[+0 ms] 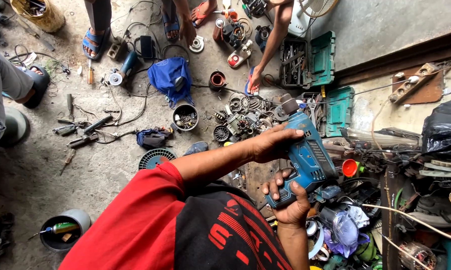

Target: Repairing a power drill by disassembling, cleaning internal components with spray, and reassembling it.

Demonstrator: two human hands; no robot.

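Observation:
I hold a blue power drill [308, 155] in both hands over a cluttered floor. My left hand [271, 143], at the end of the red-sleeved arm, rests over the top of the drill's body. My right hand [289, 202] is wrapped around the handle from below. The drill's dark chuck [288, 104] points away from me, toward a pile of metal motor parts [243, 120].
Other people's sandalled feet [93, 42] and an arm [273, 42] are at the far side. An open green tool case [308, 60], a blue cloth [169, 75], a can of small parts [185, 116], an angle grinder [121, 72], cables and hand tools lie around. Tangled scrap fills the right.

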